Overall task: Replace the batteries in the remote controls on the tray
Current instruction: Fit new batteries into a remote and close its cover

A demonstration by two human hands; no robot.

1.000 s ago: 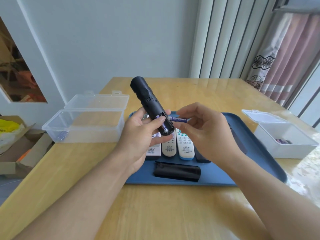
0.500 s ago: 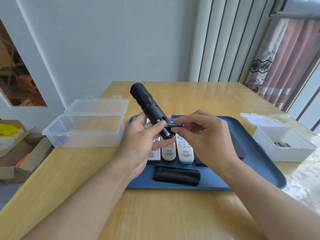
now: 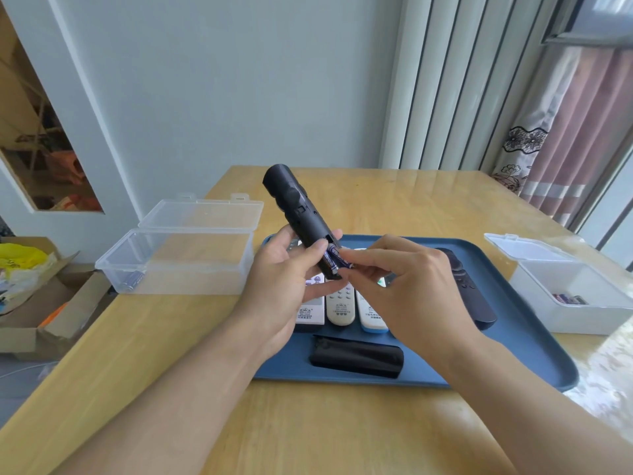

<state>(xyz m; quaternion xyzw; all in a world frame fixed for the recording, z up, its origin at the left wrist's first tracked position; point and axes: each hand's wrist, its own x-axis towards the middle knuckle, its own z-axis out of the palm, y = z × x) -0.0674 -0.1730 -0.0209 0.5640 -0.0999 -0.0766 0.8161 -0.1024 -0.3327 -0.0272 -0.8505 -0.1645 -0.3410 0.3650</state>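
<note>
A black remote is gripped at its lower end by the left hand above the tray, its long axis tilted up and away to the left. A battery is pinched by the right hand fingertips, lying along the open compartment beside the left thumb.
</note>
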